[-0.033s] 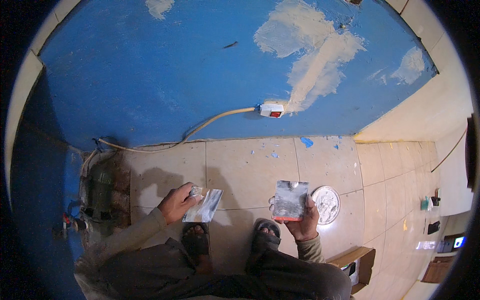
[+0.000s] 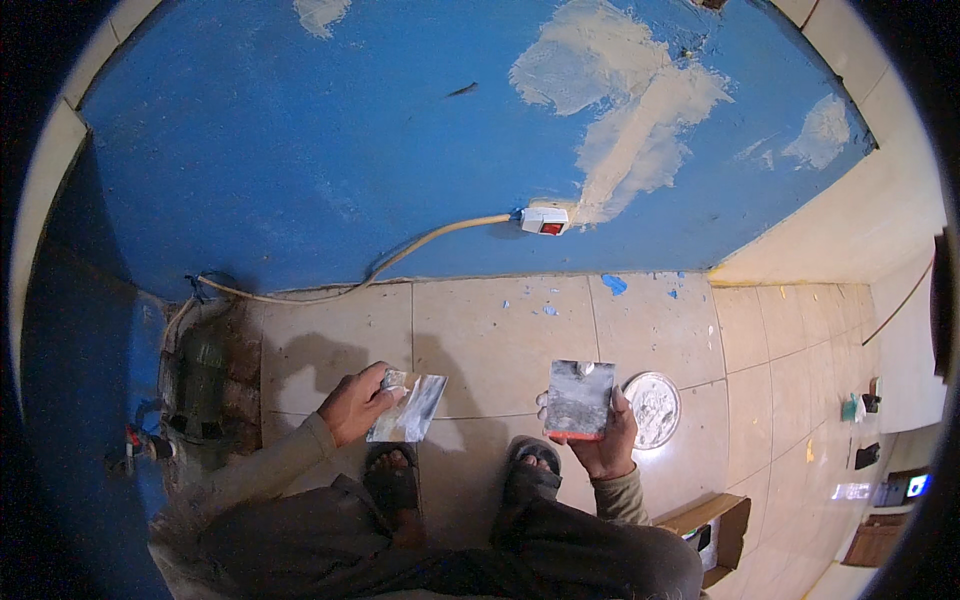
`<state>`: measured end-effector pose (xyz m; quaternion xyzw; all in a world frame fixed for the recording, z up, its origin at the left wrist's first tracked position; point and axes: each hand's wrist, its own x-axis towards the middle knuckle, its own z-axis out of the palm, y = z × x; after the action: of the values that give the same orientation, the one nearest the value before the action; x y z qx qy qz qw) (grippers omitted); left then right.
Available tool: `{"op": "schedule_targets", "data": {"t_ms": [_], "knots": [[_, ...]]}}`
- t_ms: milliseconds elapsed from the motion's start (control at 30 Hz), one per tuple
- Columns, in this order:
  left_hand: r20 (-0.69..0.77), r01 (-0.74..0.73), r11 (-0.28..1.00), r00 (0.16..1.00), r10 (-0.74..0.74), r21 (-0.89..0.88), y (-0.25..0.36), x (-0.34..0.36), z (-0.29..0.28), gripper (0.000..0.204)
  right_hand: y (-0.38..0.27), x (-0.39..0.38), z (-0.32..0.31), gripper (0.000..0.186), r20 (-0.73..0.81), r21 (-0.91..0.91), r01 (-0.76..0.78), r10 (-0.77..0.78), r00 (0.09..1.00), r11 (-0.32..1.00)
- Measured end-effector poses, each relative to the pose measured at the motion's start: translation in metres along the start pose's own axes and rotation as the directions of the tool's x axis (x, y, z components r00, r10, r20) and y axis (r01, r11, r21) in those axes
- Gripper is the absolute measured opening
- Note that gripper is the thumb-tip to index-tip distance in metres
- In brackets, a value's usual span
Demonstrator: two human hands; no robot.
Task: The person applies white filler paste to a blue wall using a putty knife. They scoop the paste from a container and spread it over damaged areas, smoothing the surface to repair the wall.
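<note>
My left hand (image 2: 354,404) pinches a thin metal putty scraper (image 2: 417,412), its shiny face smeared with white and tan. It hangs in the air above the tiles, to the left of my knees' middle. On the other side, my right hand (image 2: 612,452) grips a squarish grey putty scraper (image 2: 580,397) with a red strip along its near edge. A small white dab of putty (image 2: 586,369) sits by its far edge. Just right of that hand, on the floor, lies a round plate (image 2: 656,443) with white putty in it. The two scrapers are apart.
Ahead stands a blue wall (image 2: 330,130) with pale putty patches (image 2: 640,130). A white socket box (image 2: 545,221) with a red switch hangs from a cable (image 2: 420,242). A dark green cylindrical object (image 2: 200,375) is at left, a cardboard box (image 2: 735,530) at lower right. Blue paint flakes (image 2: 613,285) litter the floor.
</note>
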<state>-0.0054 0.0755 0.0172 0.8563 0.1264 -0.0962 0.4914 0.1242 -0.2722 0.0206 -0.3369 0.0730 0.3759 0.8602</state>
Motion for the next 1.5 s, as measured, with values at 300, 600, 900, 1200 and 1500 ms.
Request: {"op": "schedule_targets", "data": {"t_ms": [300,600,900,1200,1500], "knots": [[0.037,0.001,0.993,0.999,0.004,-0.118,0.018,-0.001,0.004,0.022,0.03,0.016,-0.038,0.065,0.197,0.243,-0.14,0.092,0.976,0.96],[0.115,0.085,0.996,0.99,-0.081,-0.025,-0.005,-0.004,-0.003,0.017,-0.02,0.036,-0.007,0.035,0.036,-0.373,0.219,-0.222,0.974,0.901],[0.006,0.158,0.984,0.987,-0.159,0.082,0.005,-0.013,-0.01,0.019,-0.128,0.099,-0.048,0.019,0.362,-0.931,0.327,-0.504,0.784,-0.161],[-0.011,0.247,0.969,0.969,-0.247,-0.022,-0.009,-0.029,-0.012,0.019,-0.185,0.179,-0.025,0.017,0.809,-0.574,0.493,-0.36,0.465,-0.654],[-0.022,0.238,0.94,0.968,-0.251,-0.246,-0.021,-0.042,-0.006,0.017,-0.186,0.224,-0.037,0.014,0.754,-0.639,0.435,-0.404,0.518,-0.634]]}}
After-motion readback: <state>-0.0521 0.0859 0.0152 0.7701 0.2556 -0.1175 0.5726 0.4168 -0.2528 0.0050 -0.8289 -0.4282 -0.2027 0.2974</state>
